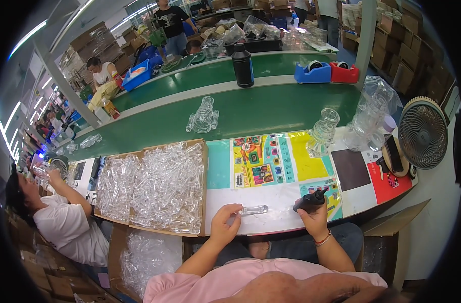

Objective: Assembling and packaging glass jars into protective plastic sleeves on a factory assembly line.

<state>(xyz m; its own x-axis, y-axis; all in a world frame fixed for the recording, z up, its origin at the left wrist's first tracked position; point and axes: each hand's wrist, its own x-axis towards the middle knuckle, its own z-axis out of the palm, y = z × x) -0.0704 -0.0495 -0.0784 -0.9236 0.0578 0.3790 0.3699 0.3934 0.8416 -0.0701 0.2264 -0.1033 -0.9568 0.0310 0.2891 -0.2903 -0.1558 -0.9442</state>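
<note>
My left hand [225,222] pinches one end of a small clear tube-shaped piece [255,209] lying level just above the white part of the worktop [276,222]. In my right hand [316,220] is a small black squeeze bottle [309,201], its thin nozzle tilted up and to the right. The tube and the bottle are apart. To the left of my left hand, a cardboard box [205,187] is heaped with similar clear pieces [164,182]. A clear, vase-like assembly [324,132] stands beyond my right hand.
A green conveyor [271,108] runs across behind the worktop, carrying a clear assembly [204,116]. A large black bottle [242,65] and tape dispensers [312,72] stand behind it. At right are bagged clear pieces [369,111] and a fan [423,132]. A co-worker [63,217] sits at left.
</note>
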